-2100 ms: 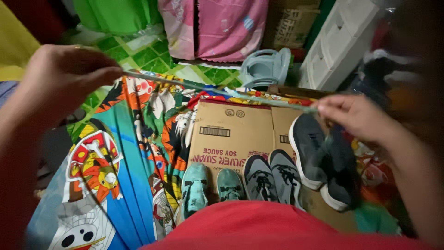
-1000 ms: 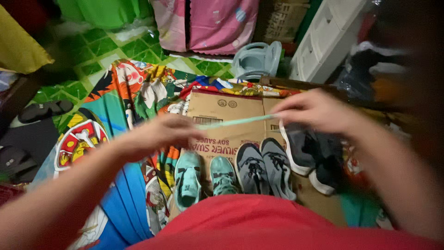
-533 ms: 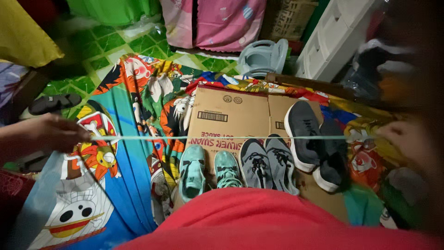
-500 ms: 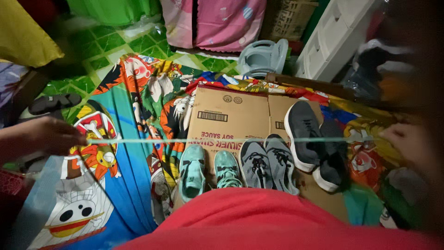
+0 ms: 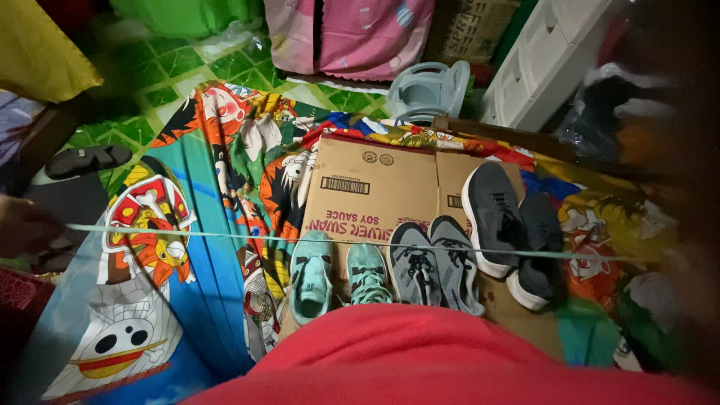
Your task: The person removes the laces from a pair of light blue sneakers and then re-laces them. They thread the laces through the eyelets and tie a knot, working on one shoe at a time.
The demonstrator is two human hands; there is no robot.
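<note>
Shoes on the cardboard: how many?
6, in three pairs side by side on the cardboard: teal pair on the left, grey pair in the middle, dark pair on the right. Heels partly hidden by the red shirt.

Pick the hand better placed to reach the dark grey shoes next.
Right, probably. Both hands hold the pale green lace taut. The left hand is far out past the printed sheet, while the right hand, though blurred, is close beside the dark grey shoes.
</note>
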